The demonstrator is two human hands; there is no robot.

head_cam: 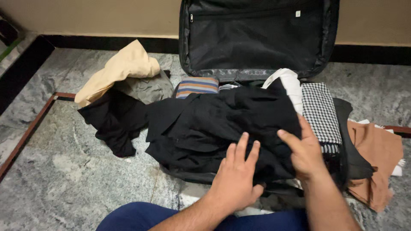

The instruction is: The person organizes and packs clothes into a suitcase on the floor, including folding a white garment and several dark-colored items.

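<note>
A black garment [214,124] lies spread over the open black suitcase [257,38], whose lid stands upright against the wall. My left hand [235,179] rests flat on the garment's near edge, fingers apart. My right hand [306,152] presses on the garment's right side, fingers spread, next to a folded black-and-white checked cloth [320,112]. A white cloth [289,83] and a striped folded cloth [198,85] show behind the black garment inside the case.
On the marble floor [77,171] to the left lie a cream garment [122,68], a grey one [147,87] and another black one [113,119]. A rust-brown cloth [376,162] lies to the right of the case. My blue-clad knee [141,218] is at the bottom.
</note>
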